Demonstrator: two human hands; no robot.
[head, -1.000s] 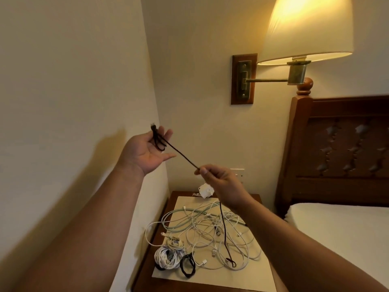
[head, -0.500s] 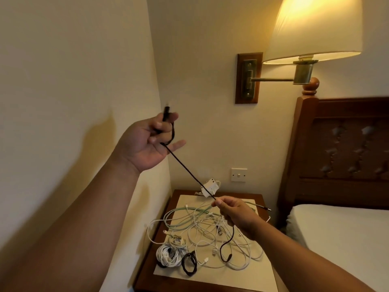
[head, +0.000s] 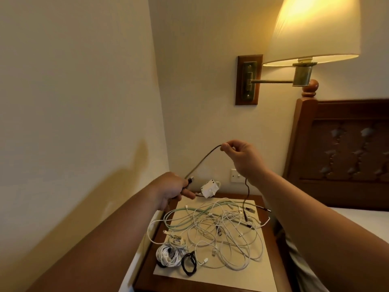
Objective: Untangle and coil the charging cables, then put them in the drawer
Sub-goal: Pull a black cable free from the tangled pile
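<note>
**Black charging cable, mid-coiling.** The black cable [head: 200,163] is light, thin and limp: it sags into an arc between the two hands, and its free tail hangs slack. It probably has little stiffness, so loops are likely to spring apart unless pinned. The plug end is the firmest place to hold, and the cord itself only needs a light pinch.

The left hand [head: 172,189] has its fingers curled round the plug end, with a finger or thumb extended. Whether loops are already gathered in the palm cannot be told.

The right hand [head: 242,158], at 2 o'clock from the left and higher, pinches the cord between thumb and forefinger, with the other fingers loosely bent. From this pinch the tail drops to the 1 o'clock corner of the paper sheet [head: 242,277] on the nightstand [head: 267,234].

The tangle of white and pale green cables [head: 221,226] covers the sheet's centre. A coiled white cable [head: 168,253] and a coiled black cable [head: 189,263] lie at 7 o'clock. A white adapter [head: 209,188] sits at 11 o'clock. No drawer is visible.
</note>
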